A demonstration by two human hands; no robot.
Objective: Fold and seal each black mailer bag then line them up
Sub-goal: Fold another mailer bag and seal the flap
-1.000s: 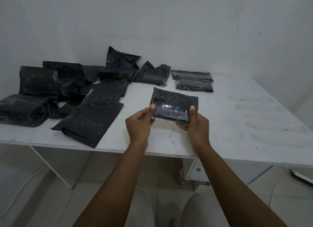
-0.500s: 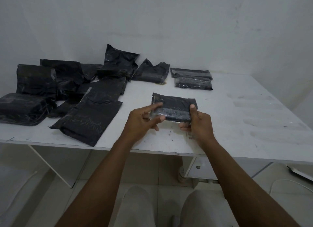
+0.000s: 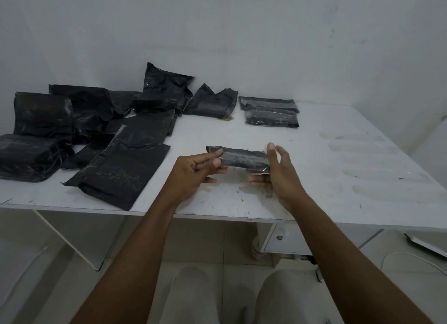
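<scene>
The left hand (image 3: 193, 171) pinches the left end of the folded mailer bag (image 3: 242, 158), held above the surface (image 3: 338, 178) by its near edge. The right hand (image 3: 278, 176) cradles the right end, thumb and forefinger spread, lower fingers (image 3: 256, 178) underneath.

1. White wall (image 3: 217, 33) at 12 o'clock, faintly scuffed; second white wall (image 3: 416, 57) at 2 o'clock, meeting it in a corner.
2. White table (image 3: 338, 159) set against both walls, top scratched and smudged.
3. Under the top: slanted white brace (image 3: 65, 239) at 8 o'clock, small box with a knob (image 3: 286, 241) at 5 o'clock.
4. Pale tiled floor (image 3: 55, 275); white cable (image 3: 411, 257) lying at 4 o'clock.
5. Dim, even light.
</scene>
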